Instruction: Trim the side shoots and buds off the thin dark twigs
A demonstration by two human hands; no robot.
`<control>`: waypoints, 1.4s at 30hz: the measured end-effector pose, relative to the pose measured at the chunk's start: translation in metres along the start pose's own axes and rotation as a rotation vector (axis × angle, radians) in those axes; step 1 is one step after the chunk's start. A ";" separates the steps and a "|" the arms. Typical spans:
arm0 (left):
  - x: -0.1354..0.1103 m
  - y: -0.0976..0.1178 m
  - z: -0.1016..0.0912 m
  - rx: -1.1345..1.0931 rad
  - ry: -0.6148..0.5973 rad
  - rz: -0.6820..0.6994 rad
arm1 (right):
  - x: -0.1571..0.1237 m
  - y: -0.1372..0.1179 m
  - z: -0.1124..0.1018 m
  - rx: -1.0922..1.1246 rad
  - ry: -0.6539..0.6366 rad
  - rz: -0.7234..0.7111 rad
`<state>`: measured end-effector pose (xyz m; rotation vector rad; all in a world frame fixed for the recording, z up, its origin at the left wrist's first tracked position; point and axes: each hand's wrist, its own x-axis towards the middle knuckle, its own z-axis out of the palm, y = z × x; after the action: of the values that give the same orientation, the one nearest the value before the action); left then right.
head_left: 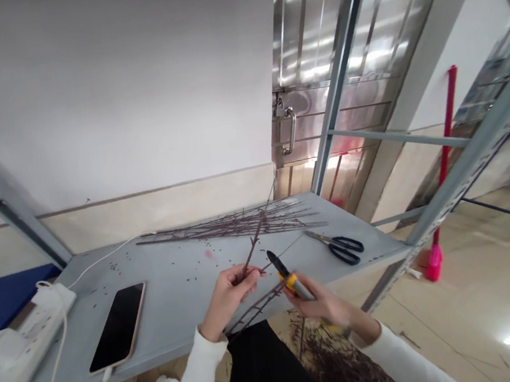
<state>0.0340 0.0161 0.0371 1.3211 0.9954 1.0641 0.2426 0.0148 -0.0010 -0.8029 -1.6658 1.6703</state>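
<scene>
My left hand is closed around a thin brown twig that slants up and away over the shelf. In my right hand is a pair of pruning shears with dark blades and a yellow and grey handle. The shears' tip points up and left, a short way right of my left fingers. Another branch lies along the front edge between my hands. Behind them a bundle of long twigs rests across the back of the grey shelf.
Black-handled scissors lie at the shelf's right. A phone on a cable and a white power strip sit at left. Metal posts frame the shelf. Cut twigs pile up below, and a red broom stands at right.
</scene>
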 end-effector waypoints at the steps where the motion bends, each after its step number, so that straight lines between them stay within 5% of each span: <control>1: -0.002 -0.001 -0.001 -0.016 -0.040 -0.009 | -0.001 -0.002 0.001 -0.225 0.120 -0.077; 6: -0.007 0.002 -0.007 -0.009 -0.150 -0.062 | 0.002 -0.013 -0.008 -1.059 0.515 -0.307; 9: -0.005 0.005 -0.012 0.019 -0.151 -0.041 | 0.005 -0.016 -0.015 -1.166 0.500 -0.340; 14: 0.000 0.007 -0.019 0.084 -0.197 -0.011 | 0.005 -0.019 -0.006 -0.867 0.247 -0.242; 18: 0.004 0.003 -0.016 0.089 -0.194 0.012 | 0.001 -0.012 0.019 -0.325 0.068 -0.099; 21: 0.007 -0.002 -0.016 0.075 -0.065 0.027 | -0.006 -0.004 0.036 0.110 -0.165 -0.057; 24: 0.003 -0.004 -0.022 0.062 0.058 -0.017 | -0.015 -0.007 0.042 0.250 -0.287 -0.147; 27: -0.004 -0.005 -0.027 0.017 0.028 -0.045 | -0.021 -0.027 0.039 0.396 -0.007 -0.359; 32: -0.005 -0.014 -0.020 -0.045 0.034 0.014 | -0.020 -0.065 0.030 0.411 0.959 -0.825; 34: -0.002 -0.020 -0.015 -0.069 0.031 0.048 | -0.020 -0.071 0.028 0.287 1.203 -0.905; 37: 0.004 -0.027 -0.009 -0.123 0.049 0.071 | -0.018 -0.071 0.028 0.251 1.259 -0.908; 42: 0.011 -0.036 0.001 -0.263 0.105 0.104 | -0.012 -0.065 0.034 0.409 1.065 -0.825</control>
<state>0.0391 0.0277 0.0019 1.1201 0.8369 1.3074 0.2240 -0.0158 0.0644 -0.5124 -0.6801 0.7004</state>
